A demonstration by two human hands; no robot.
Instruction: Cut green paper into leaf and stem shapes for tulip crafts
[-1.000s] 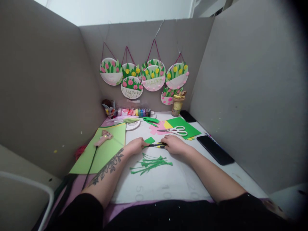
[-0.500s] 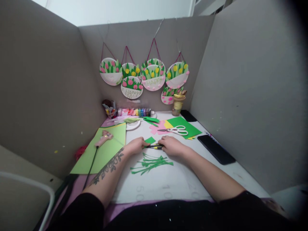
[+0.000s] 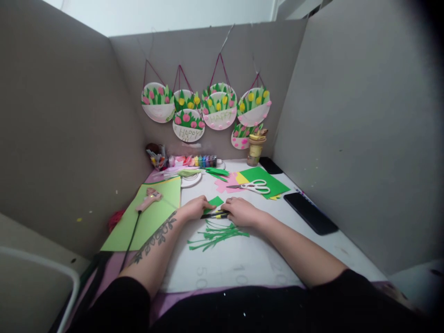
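My left hand (image 3: pixel 197 207) pinches a small green paper piece (image 3: pixel 215 201) between thumb and fingers, just above the table. My right hand (image 3: pixel 240 211) is closed around a slim black-and-yellow tool (image 3: pixel 222 214), its dark end pointing left towards the left thumb. The fingers hide part of that tool, so its exact kind is unclear. Closer to me lies a loose pile of thin green paper strips (image 3: pixel 218 237). Beyond the hands, white-handled scissors (image 3: pixel 255 186) rest on pink paper (image 3: pixel 225 183) and green paper (image 3: pixel 274 186).
On the left, a pink glue gun (image 3: pixel 150 199) lies on light green sheets (image 3: pixel 130 231). A phone (image 3: pixel 310 213) lies at right. Paint bottles (image 3: pixel 197 161) and a cup (image 3: pixel 255 150) stand at the back. Paper-plate flower baskets (image 3: pixel 219 111) hang on the grey partition (image 3: pixel 125 60).
My right hand has shifted slightly left with the black-and-yellow tool, whose dark end now reaches lower and nearer the left hand. The strips have not moved.
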